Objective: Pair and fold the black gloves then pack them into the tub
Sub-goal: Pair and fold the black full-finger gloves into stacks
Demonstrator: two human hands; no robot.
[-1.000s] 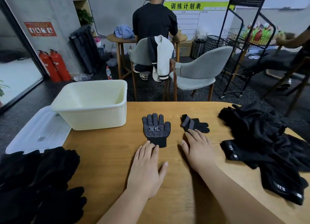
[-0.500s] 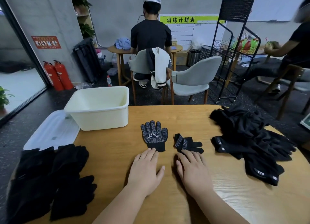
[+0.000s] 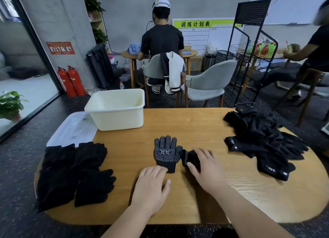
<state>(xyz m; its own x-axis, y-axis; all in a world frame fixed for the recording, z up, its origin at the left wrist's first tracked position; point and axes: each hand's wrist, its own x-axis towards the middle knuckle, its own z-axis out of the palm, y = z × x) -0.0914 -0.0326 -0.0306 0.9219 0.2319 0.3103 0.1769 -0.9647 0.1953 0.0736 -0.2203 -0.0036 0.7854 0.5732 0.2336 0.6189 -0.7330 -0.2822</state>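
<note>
The right hand (image 3: 206, 170) has advanced onto the crumpled glove (image 3: 187, 157), which now touches the flat glove (image 3: 164, 153). Its fingers lie over the crumpled glove, thumb at the near edge; grip or mere pressure cannot be told. The left hand (image 3: 151, 186) lies flat on the bench (image 3: 187, 123), fingertips touching the flat glove's cuff. The tub (image 3: 115, 113) stands at the far left. Risk: dragging the crumpled glove sideways may skew the flat one, since dotted palms probably catch on each other.
</note>
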